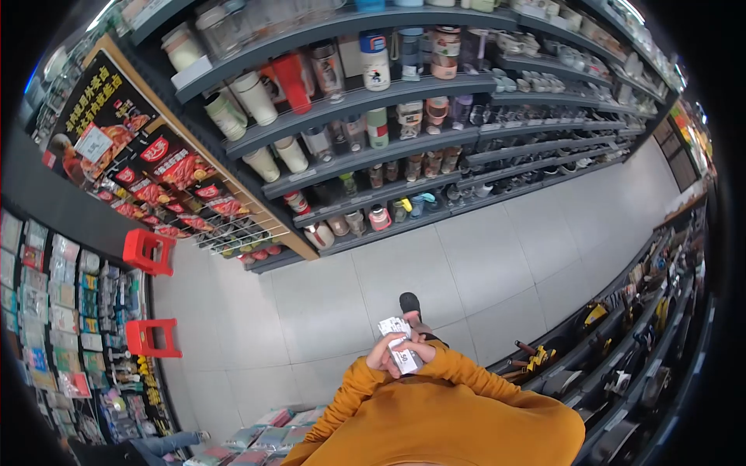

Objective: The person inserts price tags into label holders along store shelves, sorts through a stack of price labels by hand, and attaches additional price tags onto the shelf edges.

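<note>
The bare left hand [380, 356] and bare right hand [424, 352] are closed together on a small stack of white paper slips with black print [405, 359], held between them in front of the mustard-yellow long-sleeved top [458, 412]. Just beyond the grip is a black shoe [409, 301]; well left of it stand two red plastic stools [139, 339], and farther ahead dark grey shelves [435, 87] carry cups [378, 128]

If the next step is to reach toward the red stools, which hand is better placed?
Probably the left hand: it is nearer the red stools, which are on that side. Both hands are on the white labels, so the right hand would need to hold these alone.
</note>
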Demonstrator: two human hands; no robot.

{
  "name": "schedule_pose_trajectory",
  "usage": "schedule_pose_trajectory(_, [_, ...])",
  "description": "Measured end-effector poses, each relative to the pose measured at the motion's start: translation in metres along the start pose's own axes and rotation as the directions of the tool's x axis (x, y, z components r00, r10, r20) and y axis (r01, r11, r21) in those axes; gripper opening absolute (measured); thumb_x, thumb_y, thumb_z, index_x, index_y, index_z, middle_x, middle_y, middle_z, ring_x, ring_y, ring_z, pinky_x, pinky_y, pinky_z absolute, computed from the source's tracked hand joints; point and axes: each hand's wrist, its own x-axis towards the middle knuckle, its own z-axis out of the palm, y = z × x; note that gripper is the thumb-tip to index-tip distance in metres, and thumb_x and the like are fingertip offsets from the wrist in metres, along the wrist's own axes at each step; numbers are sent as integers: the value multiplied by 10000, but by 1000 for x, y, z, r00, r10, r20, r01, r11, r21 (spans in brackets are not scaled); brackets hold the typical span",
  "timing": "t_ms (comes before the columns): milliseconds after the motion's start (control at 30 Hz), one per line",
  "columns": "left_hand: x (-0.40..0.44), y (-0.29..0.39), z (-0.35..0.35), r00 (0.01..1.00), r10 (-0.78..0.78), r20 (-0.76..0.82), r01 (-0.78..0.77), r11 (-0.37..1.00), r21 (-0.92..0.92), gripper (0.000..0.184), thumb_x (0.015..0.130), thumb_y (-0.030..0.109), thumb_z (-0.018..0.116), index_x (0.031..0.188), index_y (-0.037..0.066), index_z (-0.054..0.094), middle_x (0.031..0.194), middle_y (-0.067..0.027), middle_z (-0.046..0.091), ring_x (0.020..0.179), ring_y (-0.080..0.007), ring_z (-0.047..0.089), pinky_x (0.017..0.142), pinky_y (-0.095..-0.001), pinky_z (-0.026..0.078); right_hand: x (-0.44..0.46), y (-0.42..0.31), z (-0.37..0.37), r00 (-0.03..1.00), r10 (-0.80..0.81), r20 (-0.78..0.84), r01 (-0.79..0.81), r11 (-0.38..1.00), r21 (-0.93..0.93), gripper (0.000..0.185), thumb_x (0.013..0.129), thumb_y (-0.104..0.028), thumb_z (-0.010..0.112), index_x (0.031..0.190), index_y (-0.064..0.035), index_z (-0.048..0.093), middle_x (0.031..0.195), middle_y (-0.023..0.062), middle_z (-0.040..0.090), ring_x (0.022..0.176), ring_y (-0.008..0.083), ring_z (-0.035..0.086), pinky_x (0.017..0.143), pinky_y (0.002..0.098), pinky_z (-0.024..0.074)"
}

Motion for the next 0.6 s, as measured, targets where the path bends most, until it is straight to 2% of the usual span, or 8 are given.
schedule_pose_trajectory(67, [3,16,8,991,97,-96,-88,991,97,610,842,168,442,1408,68,239,840,-82,505,907,-278,532,917,-397,425,-21,-39,48,982,-4,187,-19,993,119,335,895,-299,577,1057,-6,584,885,82,632,757,178,619,704,267,511])
schedule_pose_trajectory(100, [4,22,15,967,141,-213,-133,990,53,584,834,144,459,1387,99,278,811,-62,496,847,-242,533,845,-376,451,-21,-41,46,996,28,90,-36,996,87,402,903,-317,587,1140,2,522,855,91,618,696,160,597,657,268,509])
schedule_pose_trajectory(200, [22,31,3,875,382,-297,-397,918,11,526,858,147,487,1360,150,327,790,-46,482,733,-183,520,720,-334,470,-26,-50,39,955,-182,-233,108,949,-297,414,938,-240,534,1241,19,420,898,137,606,750,184,610,673,281,516])
schedule_pose_trajectory(233, [27,33,3,851,398,-342,-417,909,18,501,875,169,497,1349,155,337,788,-49,477,707,-174,511,681,-328,465,-23,-45,34,887,-396,-238,222,818,-531,492,920,-236,571,1315,-27,365,959,118,593,739,136,599,662,249,500])
schedule_pose_trajectory(333, [50,34,15,772,462,-436,-481,873,74,451,916,230,518,1331,166,351,793,-52,470,647,-154,492,595,-317,452,-31,-49,49,678,-699,-227,417,620,-664,583,888,-239,621,1361,-69,326,934,126,576,700,137,584,641,260,492])
schedule_pose_trajectory(367, [58,31,22,746,495,-446,-503,857,111,451,926,249,517,1335,166,344,803,-50,473,639,-154,492,586,-318,450,-33,-53,52,555,-818,-150,405,424,-810,553,886,-193,612,1367,-85,359,984,123,576,742,156,588,654,273,497])
schedule_pose_trajectory(467, [84,22,47,710,540,-452,-535,831,152,419,950,307,486,1335,200,362,817,-35,483,627,-153,497,607,-318,460,-51,-73,50,444,-895,27,430,187,-883,447,889,-145,590,1310,-71,457,1034,120,588,788,187,597,671,283,503])
schedule_pose_trajectory(600, [113,3,117,778,543,-316,-550,832,75,437,969,361,428,1376,243,323,846,-41,479,629,-166,509,678,-358,483,-78,-93,25,365,-923,-120,582,328,-744,366,865,-128,608,1218,-55,549,1094,134,583,849,223,602,673,277,501])
